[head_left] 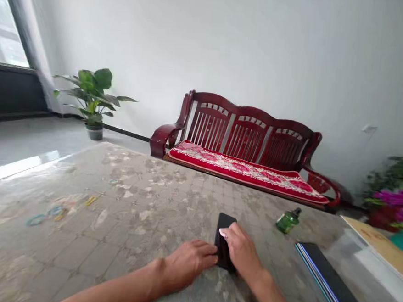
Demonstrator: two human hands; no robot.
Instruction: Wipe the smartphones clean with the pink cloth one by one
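A black smartphone [225,258] lies flat on the patterned tablecloth, its screen facing up. From the left, my left hand [190,263] has its fingers closed against the phone's lower left edge. Over the upper right part of the screen is my right hand [241,248], its fingers curled together. A small pale patch shows at the fingertips of that hand; whether it is a nail or a bit of wipe I cannot tell. The hand covers part of the phone's right side.
Right of the hands stand a green dropper bottle [288,220] and a stack of dark flat devices [328,279]. A box [380,260] sits at the table's right edge. Coloured bands [48,215] lie on the left. Beyond the table is a wooden bench [244,131].
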